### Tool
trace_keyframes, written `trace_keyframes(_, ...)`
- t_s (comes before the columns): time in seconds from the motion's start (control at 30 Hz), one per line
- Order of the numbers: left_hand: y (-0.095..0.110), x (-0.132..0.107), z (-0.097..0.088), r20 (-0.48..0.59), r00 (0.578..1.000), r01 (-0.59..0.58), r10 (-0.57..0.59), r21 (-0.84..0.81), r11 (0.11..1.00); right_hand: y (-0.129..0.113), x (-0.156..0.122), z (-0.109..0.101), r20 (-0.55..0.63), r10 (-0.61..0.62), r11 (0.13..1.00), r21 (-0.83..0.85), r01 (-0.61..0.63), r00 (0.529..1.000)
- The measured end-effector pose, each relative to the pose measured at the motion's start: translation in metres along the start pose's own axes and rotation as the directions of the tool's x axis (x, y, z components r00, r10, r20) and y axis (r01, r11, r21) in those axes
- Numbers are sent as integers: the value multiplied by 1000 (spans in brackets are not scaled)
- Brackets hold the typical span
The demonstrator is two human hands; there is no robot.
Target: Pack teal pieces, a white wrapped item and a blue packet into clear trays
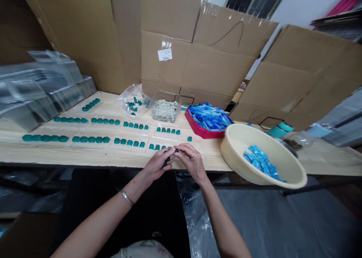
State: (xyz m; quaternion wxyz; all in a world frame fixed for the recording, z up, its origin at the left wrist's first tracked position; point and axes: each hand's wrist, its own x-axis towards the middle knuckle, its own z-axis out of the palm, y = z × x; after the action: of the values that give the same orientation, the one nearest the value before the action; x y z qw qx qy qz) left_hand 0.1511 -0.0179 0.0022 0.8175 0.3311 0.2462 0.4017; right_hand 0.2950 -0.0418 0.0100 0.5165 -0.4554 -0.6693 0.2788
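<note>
At the front edge of the wooden table [85, 156], my left hand [157, 164] and my right hand [190, 161] meet over a small dark teal piece [167, 159]. Fingers of both hands pinch it, and they hide most of it. Just beyond my fingertips runs a short row of teal pieces [155, 147] on a clear plastic sheet. Further rows of teal pieces [90, 139] stretch away to the left.
A cream plastic basin [243, 145] holding blue packets overhangs the table's right edge. Behind stand a red tray [199, 128] of blue items, a clear box [165, 111] of small mixed pieces and a plastic bag [130, 101]. Clear plastic trays [36, 92] are stacked at left.
</note>
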Motion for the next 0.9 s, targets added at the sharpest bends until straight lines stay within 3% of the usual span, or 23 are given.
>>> trace_keyframes(0.13,1,-1,1,7,1000,7,-7,5,1000,1,3,-20,-93,-42,987,-157,27,995)
trace_keyframes(0.23,2,-1,-2,-1,999,35,-35,-12,999,17,14,-45,-199,-61,949,-315,-5,978)
trace_keyframes(0.37,1,-2,-5,-2,997,75,-75,-41,996,50,31,-70,-129,-44,882,-470,-23,991)
trace_keyframes(0.57,-3,-3,-6,-10,995,99,-99,-20,995,79,37,-67,-56,-39,818,-575,0,998)
trace_keyframes(0.7,-3,-3,-8,-2,994,111,-111,-48,993,73,34,-63,36,-77,753,-653,82,996)
trace_keyframes(0.9,1,1,-6,3,986,161,-165,-215,963,65,33,-59,149,-39,639,-757,139,988)
